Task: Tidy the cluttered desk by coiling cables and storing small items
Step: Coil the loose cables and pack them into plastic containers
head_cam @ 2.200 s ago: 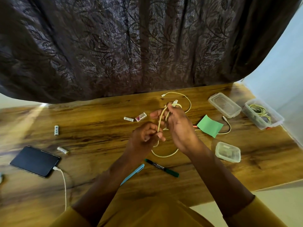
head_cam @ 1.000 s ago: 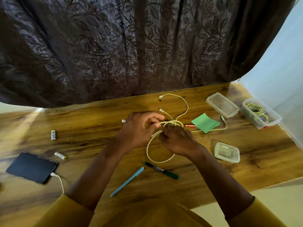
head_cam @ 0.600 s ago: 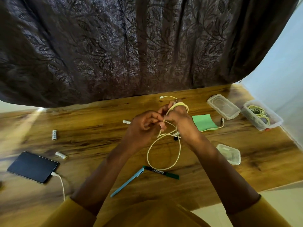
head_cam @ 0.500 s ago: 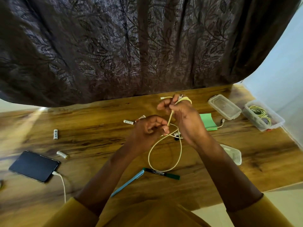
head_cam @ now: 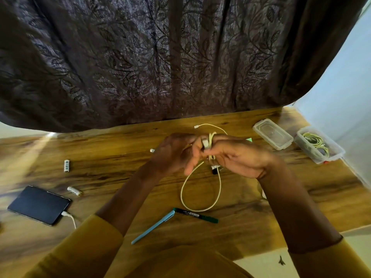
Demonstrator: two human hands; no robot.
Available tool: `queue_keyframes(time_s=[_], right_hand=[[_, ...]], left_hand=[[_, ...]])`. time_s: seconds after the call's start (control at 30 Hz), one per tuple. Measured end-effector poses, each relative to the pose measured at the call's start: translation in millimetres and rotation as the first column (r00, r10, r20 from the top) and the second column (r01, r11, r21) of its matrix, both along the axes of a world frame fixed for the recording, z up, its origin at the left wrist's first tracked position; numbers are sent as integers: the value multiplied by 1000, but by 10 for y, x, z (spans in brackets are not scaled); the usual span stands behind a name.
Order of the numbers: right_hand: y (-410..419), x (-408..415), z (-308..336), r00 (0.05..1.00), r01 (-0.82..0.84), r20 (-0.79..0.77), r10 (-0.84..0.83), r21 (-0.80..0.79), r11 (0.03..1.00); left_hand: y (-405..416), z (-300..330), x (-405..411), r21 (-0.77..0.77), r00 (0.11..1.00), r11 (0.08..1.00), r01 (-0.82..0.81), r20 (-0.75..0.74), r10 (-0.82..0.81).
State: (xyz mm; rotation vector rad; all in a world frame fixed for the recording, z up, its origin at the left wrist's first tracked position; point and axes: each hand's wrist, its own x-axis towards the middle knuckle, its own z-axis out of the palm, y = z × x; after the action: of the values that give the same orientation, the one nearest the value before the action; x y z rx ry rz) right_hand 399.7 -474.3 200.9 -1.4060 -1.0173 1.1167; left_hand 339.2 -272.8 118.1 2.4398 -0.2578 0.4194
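1. Left hand is curling its fingers around the cream cable.
2. Right hand is gripping the wound turns.
3. The cable's loop is dangling over the table.

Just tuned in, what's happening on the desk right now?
A person is coiling a cream cable above the wooden desk. The left hand and right hand both grip the wound part, and a loose loop hangs down. Pens, batteries and a plugged-in phone lie unstored.
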Motion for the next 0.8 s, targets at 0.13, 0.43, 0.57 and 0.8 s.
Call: queue_keyframes(time_s=[0.13, 0.43, 0.57, 0.8], right_hand=[[0, -96, -49, 991, -110, 27, 128, -348, 931], [192, -197, -333, 725, 273, 636, 266, -619, 736], [198, -184, -314, 619, 556, 785, 31, -466, 688], [199, -156, -416, 596, 702, 692, -408, -201, 684]], left_hand=[[0, 151, 117, 83, 1000, 996, 11, 13, -12], [-73, 223, 104, 86, 995, 994, 73, 60, -78], [-101, 195, 36, -44, 998, 998, 42, -36, -44], [-227, 76, -108, -531, 985, 840, -109, -169, 21]])
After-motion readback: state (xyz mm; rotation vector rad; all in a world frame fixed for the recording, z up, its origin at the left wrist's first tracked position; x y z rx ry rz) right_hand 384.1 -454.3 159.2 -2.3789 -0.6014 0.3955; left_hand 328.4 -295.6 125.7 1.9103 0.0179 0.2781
